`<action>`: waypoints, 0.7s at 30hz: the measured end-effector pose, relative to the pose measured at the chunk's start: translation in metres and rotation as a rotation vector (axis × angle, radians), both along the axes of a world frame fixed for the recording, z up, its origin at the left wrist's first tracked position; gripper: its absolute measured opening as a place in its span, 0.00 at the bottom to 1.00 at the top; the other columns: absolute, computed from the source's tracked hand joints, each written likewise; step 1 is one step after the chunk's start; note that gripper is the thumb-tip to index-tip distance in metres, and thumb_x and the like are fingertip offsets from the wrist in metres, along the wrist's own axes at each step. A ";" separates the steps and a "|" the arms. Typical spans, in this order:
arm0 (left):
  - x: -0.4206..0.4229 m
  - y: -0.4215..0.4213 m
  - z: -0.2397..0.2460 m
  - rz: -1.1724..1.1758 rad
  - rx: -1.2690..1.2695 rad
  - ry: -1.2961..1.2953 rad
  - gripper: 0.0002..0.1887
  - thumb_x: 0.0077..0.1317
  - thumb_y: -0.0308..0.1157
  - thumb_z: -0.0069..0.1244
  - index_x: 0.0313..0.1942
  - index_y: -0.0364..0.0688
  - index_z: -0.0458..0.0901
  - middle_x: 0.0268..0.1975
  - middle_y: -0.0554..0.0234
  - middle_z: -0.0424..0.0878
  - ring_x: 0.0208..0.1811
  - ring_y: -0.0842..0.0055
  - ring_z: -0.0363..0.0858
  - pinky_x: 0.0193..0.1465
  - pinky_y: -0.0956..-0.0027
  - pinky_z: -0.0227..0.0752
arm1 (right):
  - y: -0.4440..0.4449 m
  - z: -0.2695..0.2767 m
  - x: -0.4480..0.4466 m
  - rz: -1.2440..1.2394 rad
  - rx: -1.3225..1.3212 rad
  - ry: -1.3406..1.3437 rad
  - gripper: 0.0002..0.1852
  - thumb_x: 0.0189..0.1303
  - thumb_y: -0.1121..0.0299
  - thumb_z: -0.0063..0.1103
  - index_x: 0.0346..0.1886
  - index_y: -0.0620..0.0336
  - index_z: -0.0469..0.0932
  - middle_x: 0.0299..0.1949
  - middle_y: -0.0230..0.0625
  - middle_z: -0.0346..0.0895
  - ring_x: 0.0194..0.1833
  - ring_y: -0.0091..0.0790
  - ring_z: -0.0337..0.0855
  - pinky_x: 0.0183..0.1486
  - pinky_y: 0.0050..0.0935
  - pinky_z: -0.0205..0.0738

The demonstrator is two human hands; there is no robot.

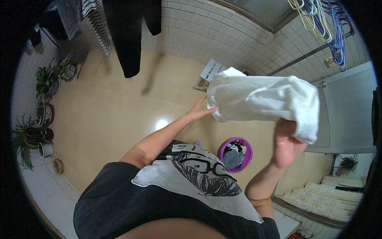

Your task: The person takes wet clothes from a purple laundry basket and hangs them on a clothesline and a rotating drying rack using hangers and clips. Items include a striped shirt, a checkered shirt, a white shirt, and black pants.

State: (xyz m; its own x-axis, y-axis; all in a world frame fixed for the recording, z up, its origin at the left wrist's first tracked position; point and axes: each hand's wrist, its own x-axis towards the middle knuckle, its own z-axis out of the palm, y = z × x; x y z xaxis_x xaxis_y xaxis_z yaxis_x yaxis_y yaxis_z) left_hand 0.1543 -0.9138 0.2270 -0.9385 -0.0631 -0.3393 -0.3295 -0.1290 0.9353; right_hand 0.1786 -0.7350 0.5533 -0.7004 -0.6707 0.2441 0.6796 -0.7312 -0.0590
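Note:
A white cloth garment (250,97) is stretched sideways in the air before me. My left hand (197,113) grips its left end, thumb on the near side and fingers partly behind the fabric. At the other end my right hand (288,145) holds the cloth, its fingers covered by a fold that hangs over them. What kind of garment it is cannot be made out. Below, between my forearms, a purple plastic basin (250,155) stands on the floor with a grey cloth (233,159) and dark patterned clothes in it.
Black trousers (126,35) and a striped garment (97,25) hang at the upper left. Several hangers (337,35) hang at the upper right. A grey slatted stool (210,71) stands behind the garment. Potted plants (44,80) line the left wall. On the right is a door (352,110).

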 end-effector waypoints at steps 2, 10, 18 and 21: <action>-0.016 -0.004 0.011 -0.026 0.490 0.067 0.35 0.62 0.39 0.53 0.63 0.32 0.56 0.60 0.50 0.69 0.59 0.63 0.70 0.65 0.60 0.63 | 0.028 0.003 -0.019 -0.020 0.013 -0.082 0.23 0.66 0.69 0.44 0.63 0.65 0.61 0.65 0.51 0.60 0.65 0.45 0.62 0.68 0.43 0.55; -0.019 -0.042 0.030 0.159 0.770 -0.204 0.22 0.71 0.38 0.32 0.56 0.30 0.68 0.55 0.49 0.76 0.55 0.62 0.76 0.62 0.59 0.67 | 0.109 -0.198 -0.090 -0.577 0.129 -1.023 0.21 0.66 0.69 0.42 0.58 0.74 0.64 0.60 0.54 0.65 0.64 0.46 0.63 0.68 0.45 0.56; 0.042 0.043 0.121 -0.382 -0.675 0.191 0.18 0.59 0.35 0.48 0.48 0.36 0.70 0.44 0.42 0.78 0.44 0.47 0.76 0.45 0.52 0.71 | -0.004 -0.272 0.039 -0.113 1.042 -0.096 0.17 0.65 0.69 0.46 0.55 0.65 0.67 0.52 0.43 0.72 0.56 0.38 0.72 0.57 0.38 0.71; 0.065 0.043 0.161 -0.345 -0.679 0.563 0.12 0.57 0.31 0.49 0.39 0.38 0.68 0.35 0.48 0.77 0.36 0.49 0.77 0.36 0.51 0.70 | -0.020 -0.248 0.030 -0.121 1.159 -0.186 0.19 0.66 0.66 0.48 0.58 0.62 0.66 0.54 0.39 0.71 0.56 0.37 0.72 0.56 0.37 0.70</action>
State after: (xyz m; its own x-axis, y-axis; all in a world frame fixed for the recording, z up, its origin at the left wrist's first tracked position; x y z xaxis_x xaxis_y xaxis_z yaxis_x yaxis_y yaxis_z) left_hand 0.2198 -0.8709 0.3879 -0.9569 0.2307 0.1762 0.2745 0.5215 0.8079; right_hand 0.2081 -0.7546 0.3056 -0.7353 -0.3511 -0.5798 0.6777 -0.3667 -0.6374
